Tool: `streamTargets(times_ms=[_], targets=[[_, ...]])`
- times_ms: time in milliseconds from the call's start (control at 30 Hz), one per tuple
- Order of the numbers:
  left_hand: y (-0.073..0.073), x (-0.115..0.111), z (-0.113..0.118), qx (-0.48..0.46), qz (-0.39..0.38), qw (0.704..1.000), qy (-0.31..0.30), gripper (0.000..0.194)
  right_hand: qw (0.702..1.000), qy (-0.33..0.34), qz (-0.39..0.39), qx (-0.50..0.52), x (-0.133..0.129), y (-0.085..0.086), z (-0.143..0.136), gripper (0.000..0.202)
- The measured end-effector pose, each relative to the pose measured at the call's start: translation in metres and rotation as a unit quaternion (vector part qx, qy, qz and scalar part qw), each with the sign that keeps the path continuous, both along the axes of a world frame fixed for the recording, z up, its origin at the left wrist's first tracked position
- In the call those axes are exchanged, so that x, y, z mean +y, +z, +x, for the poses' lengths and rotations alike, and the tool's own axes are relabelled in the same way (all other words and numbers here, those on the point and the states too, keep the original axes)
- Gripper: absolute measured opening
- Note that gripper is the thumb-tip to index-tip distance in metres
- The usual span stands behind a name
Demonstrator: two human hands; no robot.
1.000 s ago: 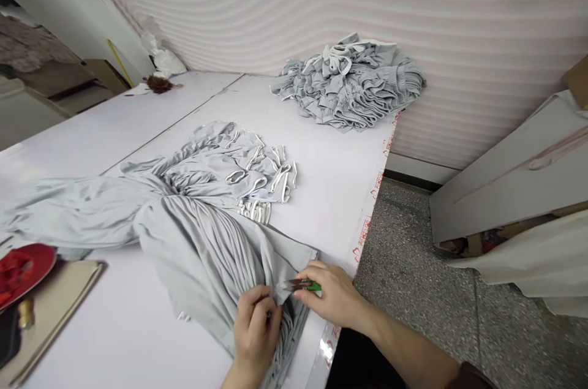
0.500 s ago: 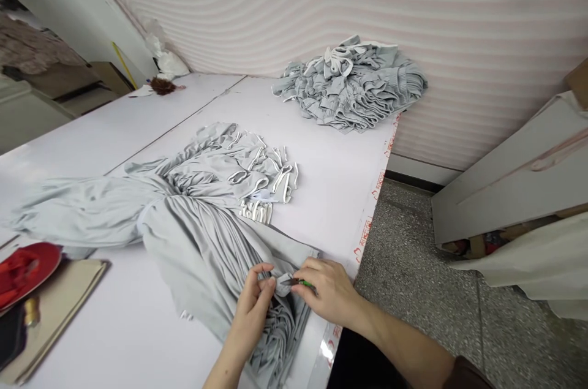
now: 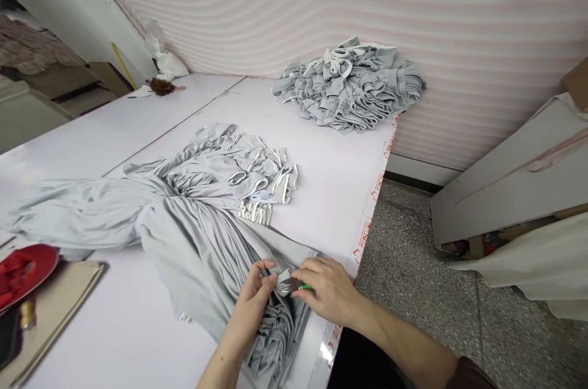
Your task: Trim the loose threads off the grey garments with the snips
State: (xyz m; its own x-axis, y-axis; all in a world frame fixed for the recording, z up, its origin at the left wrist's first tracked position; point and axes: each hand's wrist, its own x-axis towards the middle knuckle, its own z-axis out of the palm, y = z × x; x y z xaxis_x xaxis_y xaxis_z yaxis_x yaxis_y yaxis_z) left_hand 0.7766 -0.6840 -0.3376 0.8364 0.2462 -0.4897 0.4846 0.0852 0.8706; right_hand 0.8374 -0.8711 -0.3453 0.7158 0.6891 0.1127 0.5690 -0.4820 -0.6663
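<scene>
A long bundle of light grey fabric (image 3: 197, 242) lies across the white table, its stacked edges toward the front. My left hand (image 3: 257, 294) pinches a small fold of this grey fabric between thumb and fingers. Close on its right, my right hand (image 3: 324, 291) is closed around small snips (image 3: 303, 285) with a green part, their metal blades pointing left at the pinched fold. Beyond the hands, grey pieces with white-trimmed edges (image 3: 257, 171) are spread out, joined to the gathered bundle.
A heap of grey garments (image 3: 353, 89) sits at the table's back right. At the left are a red dish (image 3: 43, 263) and a beige folder (image 3: 68, 297). The table's right edge (image 3: 367, 220) carries printed tape; past it stands a white cabinet (image 3: 505, 174) on the speckled floor.
Both hands have barely shifted. The snips' blades sit at a slightly different angle beside the fold, and the view has moved very slightly.
</scene>
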Motion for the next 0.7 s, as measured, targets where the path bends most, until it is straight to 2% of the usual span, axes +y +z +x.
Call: streamTargets(times_ms=[200,300,433,467,533,633,700], targets=[[-0.003,0.003,0.001,-0.003,-0.011,1.000,-0.021,0.045,0.998,-0.043,0.021,0.049,-0.001,0.001,0.003,0.019],[0.000,0.002,0.003,0.001,-0.014,1.000,-0.022,0.046,0.997,-0.036,0.020,0.060,-0.001,0.001,0.005,0.022],[0.006,0.001,0.006,-0.007,-0.005,0.999,-0.047,0.040,0.995,-0.051,0.030,0.083,-0.003,-0.002,0.007,0.015],[0.007,0.002,0.006,-0.011,0.022,0.998,-0.066,0.036,0.992,-0.064,0.039,0.100,-0.005,-0.003,0.008,0.014],[0.006,0.004,0.005,-0.032,0.138,0.983,-0.119,0.028,0.984,-0.099,0.058,0.136,-0.012,-0.006,0.010,0.014],[-0.001,0.002,0.006,-0.150,0.340,0.915,-0.157,0.015,0.968,-0.158,0.079,0.180,-0.022,-0.011,0.011,0.015],[-0.006,-0.005,0.010,-0.230,0.371,0.884,-0.167,0.013,0.959,-0.174,0.084,0.206,-0.025,-0.014,0.011,0.016]])
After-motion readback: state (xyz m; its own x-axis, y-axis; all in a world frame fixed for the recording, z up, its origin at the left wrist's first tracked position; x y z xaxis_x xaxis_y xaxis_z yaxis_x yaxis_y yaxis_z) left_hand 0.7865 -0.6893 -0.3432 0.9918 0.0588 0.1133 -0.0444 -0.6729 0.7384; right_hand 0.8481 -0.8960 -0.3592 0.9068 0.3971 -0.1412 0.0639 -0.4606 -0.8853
